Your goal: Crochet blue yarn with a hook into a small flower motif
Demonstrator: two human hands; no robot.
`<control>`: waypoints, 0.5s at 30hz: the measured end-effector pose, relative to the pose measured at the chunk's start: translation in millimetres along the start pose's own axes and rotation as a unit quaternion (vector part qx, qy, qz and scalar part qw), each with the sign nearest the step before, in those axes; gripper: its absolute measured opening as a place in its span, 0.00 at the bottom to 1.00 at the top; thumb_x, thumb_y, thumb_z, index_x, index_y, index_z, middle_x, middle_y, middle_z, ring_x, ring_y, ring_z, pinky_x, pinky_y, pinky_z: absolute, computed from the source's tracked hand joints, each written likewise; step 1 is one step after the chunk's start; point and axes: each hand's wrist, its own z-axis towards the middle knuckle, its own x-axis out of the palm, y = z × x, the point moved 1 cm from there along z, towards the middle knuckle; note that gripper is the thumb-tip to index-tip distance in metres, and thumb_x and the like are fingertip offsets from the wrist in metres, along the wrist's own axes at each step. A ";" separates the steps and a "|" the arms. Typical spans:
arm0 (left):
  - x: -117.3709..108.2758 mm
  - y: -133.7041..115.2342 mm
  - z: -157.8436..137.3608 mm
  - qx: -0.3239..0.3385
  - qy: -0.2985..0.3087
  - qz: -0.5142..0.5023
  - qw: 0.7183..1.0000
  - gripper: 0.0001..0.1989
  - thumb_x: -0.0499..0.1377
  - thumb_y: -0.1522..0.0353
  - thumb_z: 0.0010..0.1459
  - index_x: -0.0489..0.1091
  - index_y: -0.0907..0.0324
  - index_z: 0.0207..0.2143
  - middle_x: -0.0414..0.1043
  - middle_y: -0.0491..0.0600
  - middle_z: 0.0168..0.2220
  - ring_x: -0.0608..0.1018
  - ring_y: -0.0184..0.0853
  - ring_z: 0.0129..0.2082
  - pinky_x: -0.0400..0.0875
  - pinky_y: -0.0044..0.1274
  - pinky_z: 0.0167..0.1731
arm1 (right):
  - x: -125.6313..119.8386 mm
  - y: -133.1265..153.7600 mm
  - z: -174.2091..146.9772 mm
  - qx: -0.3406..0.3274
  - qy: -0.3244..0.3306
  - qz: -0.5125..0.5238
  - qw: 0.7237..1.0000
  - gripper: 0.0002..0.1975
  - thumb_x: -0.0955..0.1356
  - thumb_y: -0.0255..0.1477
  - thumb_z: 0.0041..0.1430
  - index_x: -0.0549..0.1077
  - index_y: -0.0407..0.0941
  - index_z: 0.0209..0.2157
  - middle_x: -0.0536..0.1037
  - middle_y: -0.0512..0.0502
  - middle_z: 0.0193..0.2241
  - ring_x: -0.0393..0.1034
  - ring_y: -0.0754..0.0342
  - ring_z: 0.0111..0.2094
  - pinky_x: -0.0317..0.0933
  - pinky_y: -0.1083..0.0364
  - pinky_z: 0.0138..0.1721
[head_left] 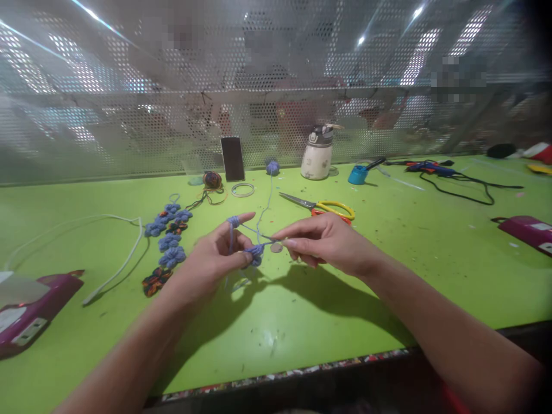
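Observation:
Over the green table, my left hand (pixel 219 251) pinches a small piece of blue crochet work (pixel 255 253) between thumb and fingers. Blue yarn is wound around its raised index finger. My right hand (pixel 321 241) is closed on a thin crochet hook (pixel 271 238), whose tip meets the yarn by the crochet work. From there a strand runs back to a blue yarn ball (pixel 272 167). To the left of my left hand lie several crocheted flowers (pixel 171 257), blue and dark multicolour. Scissors (pixel 319 206) with yellow and red handles lie just beyond my right hand.
Toward the back stand a phone (pixel 232 158), a white bottle (pixel 317 154) and a blue pot (pixel 357 175). A multicolour yarn ball (pixel 212 180) and a ring (pixel 242 190) are nearby. A glue gun (pixel 431 168) lies right. Purple power strips (pixel 47 305) and a white cable (pixel 129 264) flank the workspace.

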 end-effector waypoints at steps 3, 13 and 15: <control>1.1 -0.5 -0.5 0.014 0.001 0.050 0.999 0.33 0.63 0.74 0.53 0.62 0.58 0.61 0.67 0.43 0.32 0.70 0.31 0.31 0.65 0.26 0.35 | -4.6 4.1 -1.9 -0.020 0.038 -0.090 0.995 0.14 0.69 0.27 0.56 0.81 0.39 0.43 0.73 0.51 0.21 0.60 0.64 0.17 0.55 0.61 0.19; 8.1 2.2 -5.3 0.048 0.037 0.161 0.985 0.33 0.60 0.71 0.56 0.58 0.57 0.64 0.65 0.43 0.30 0.67 0.31 0.29 0.62 0.26 0.30 | -8.5 8.6 -4.9 -0.151 0.076 -0.255 0.952 0.15 0.66 0.20 0.58 0.81 0.41 0.43 0.80 0.48 0.28 0.69 0.60 0.26 0.60 0.60 0.28; 8.5 3.2 -5.3 0.045 0.037 0.168 0.984 0.32 0.60 0.70 0.56 0.58 0.57 0.63 0.66 0.43 0.30 0.67 0.32 0.29 0.62 0.26 0.30 | -6.1 7.8 -5.0 -0.163 0.083 -0.269 0.946 0.16 0.65 0.18 0.58 0.81 0.43 0.43 0.80 0.48 0.28 0.69 0.60 0.26 0.59 0.60 0.29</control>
